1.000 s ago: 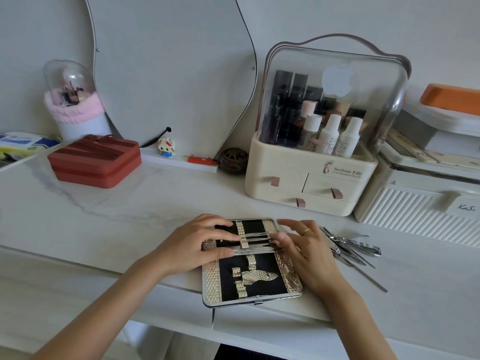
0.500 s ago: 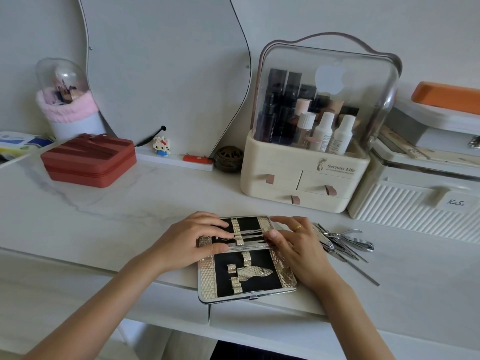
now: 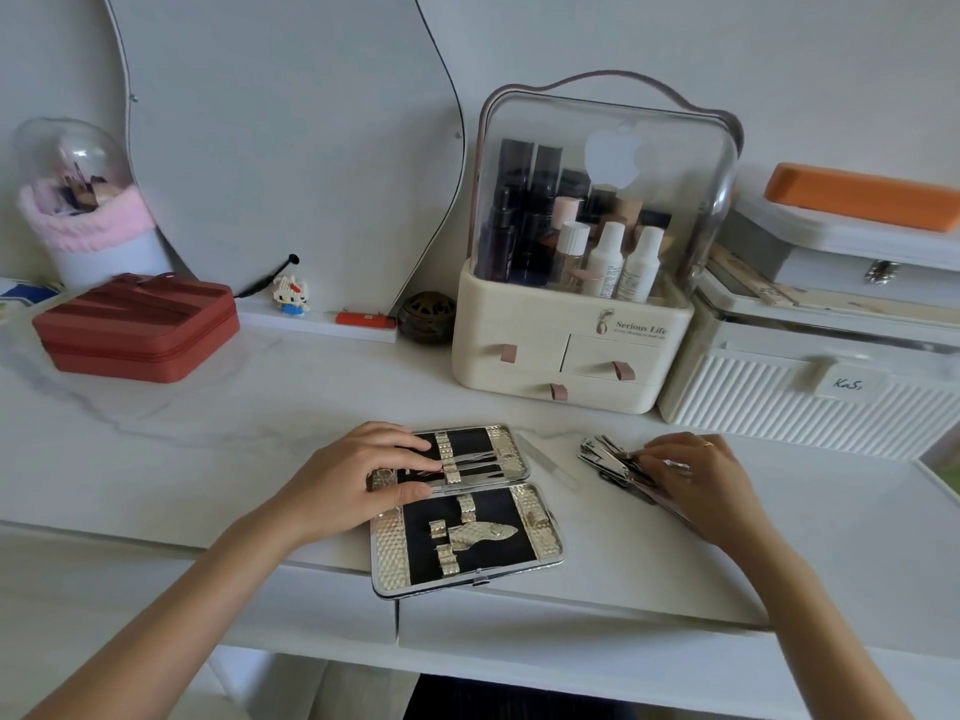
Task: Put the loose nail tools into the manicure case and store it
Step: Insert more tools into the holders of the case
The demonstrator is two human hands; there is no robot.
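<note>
Clearly, "Serious Life" marks the cosmetics organizer [image 3: 571,350] behind both hands.

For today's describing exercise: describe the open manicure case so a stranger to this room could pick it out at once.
Start at the cream cosmetics organiser with the clear domed lid at the back of the white desk. In front of it, at the desk's near edge, the manicure case lies open under the left hand. Unlike the closed red case nearby, it has a black lining, gold textured straps and a metal frame.
</note>
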